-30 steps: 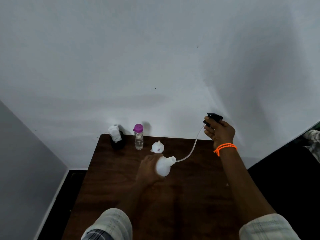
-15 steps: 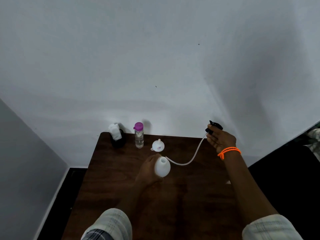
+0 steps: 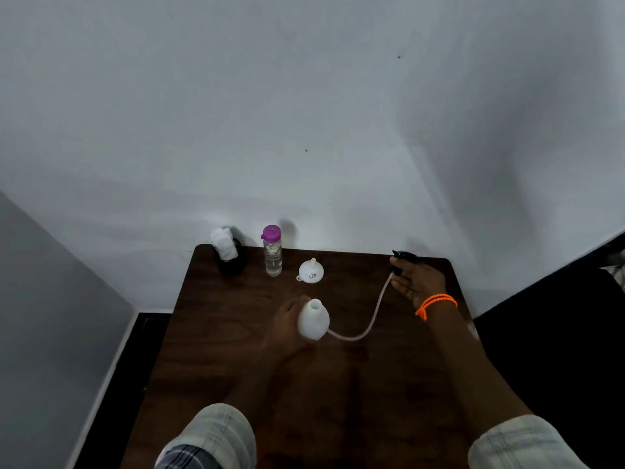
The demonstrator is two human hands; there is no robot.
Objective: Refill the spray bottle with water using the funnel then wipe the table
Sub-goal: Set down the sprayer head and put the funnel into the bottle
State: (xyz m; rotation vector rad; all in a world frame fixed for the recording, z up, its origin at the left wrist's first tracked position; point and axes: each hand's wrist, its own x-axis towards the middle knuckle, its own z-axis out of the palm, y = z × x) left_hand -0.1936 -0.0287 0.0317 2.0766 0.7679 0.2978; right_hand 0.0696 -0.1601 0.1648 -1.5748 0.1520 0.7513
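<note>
Two bare forearms enter from the bottom edge of the head view. Each upper forearm carries a pale, off-white sleeve pushed or rolled up near the elbow: left sleeve (image 3: 211,434) bunched in soft folds, with a faint woven or checked pattern and a darker grey plaid patch at its lower edge; right sleeve (image 3: 521,445) similar, with faint pale check lines. Right wrist wears an orange bracelet (image 3: 436,303), a thin cord or bead band wrapped in two or three strands, with a small knot or loose end on the inner side. Left hand (image 3: 287,328) and right hand (image 3: 417,282) ungloved; no rings discernible in the dim light.
</note>
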